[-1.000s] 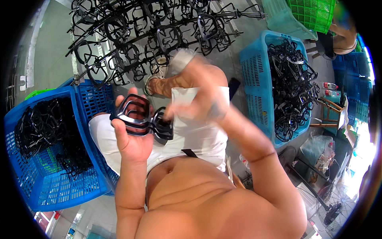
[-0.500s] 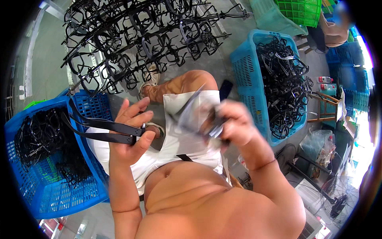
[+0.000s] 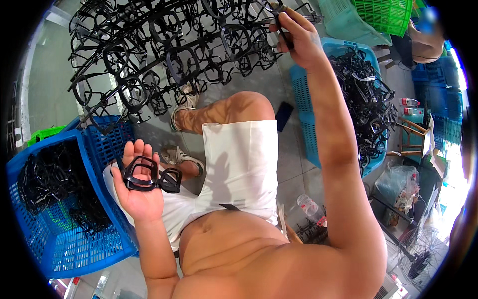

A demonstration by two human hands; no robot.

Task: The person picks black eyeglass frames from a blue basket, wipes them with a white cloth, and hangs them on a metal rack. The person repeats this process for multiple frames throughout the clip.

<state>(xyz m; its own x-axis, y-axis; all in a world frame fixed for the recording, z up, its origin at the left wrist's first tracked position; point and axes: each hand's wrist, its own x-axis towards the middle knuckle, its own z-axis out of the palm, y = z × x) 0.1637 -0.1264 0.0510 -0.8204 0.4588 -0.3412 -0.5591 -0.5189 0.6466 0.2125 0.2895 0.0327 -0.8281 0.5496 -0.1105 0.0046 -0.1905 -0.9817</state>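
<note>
Nearest on the right, a wire-guarded fan (image 3: 418, 266) stands beyond the person's elbow. On the near left, the left hand (image 3: 142, 197) is turned palm up with its fingers stretched out, and a black glasses frame (image 3: 158, 183) lies across the palm and fingers, its two rims side by side. Just left of this hand is a blue basket (image 3: 74, 256) with a tangled heap of black frames (image 3: 47, 172) in it. The hand is above the person's white shorts (image 3: 239, 159). A clear plastic bottle (image 3: 309, 205) lies to the right of the shorts.

Farther off, a dark flat object (image 3: 284, 117) lies on the floor to the right of the knee. Beside it, a light-blue crate (image 3: 304, 109) holds another heap of dark frames (image 3: 361, 94), partly behind the right forearm. Far out, the right hand (image 3: 298, 42) pinches a black piece (image 3: 285, 35) between thumb and fingers, at the right end of the hanging rows of frames (image 3: 171, 62); whether the piece touches them I cannot tell. A green basket (image 3: 383, 17) and another person (image 3: 425, 47) are at the far right.
</note>
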